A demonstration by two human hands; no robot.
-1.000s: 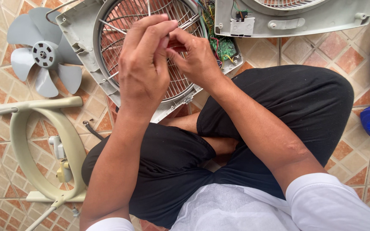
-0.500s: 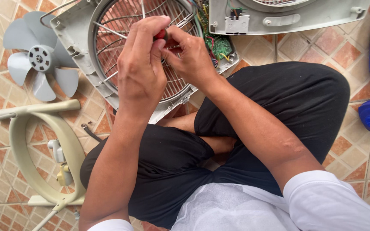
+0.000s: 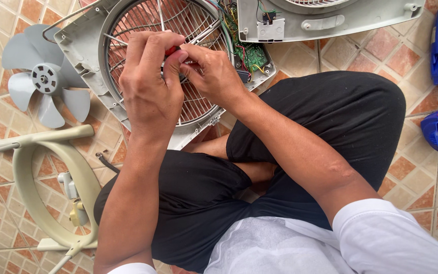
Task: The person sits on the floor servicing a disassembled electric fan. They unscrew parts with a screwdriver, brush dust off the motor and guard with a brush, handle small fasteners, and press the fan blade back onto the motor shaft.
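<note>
In the head view, the left hand (image 3: 150, 83) and right hand (image 3: 214, 73) meet over the round wire grille of a grey plastic fan housing (image 3: 84, 48) lying on the tiled floor at the far side. Fingertips of both hands press together, pinching a small red-tipped part (image 3: 171, 50) between them. A green circuit board (image 3: 249, 53) sits just right of the hands. A grey plastic fan blade (image 3: 44, 78) lies left; a cream fan frame (image 3: 36, 172) lies nearer.

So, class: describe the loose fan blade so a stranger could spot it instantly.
Start at the big square fan housing with the wire grille. On the tiled floor just left of it lies the fan blade: grey, five-bladed, the only propeller shape, unlike the cream ring below it.
</note>
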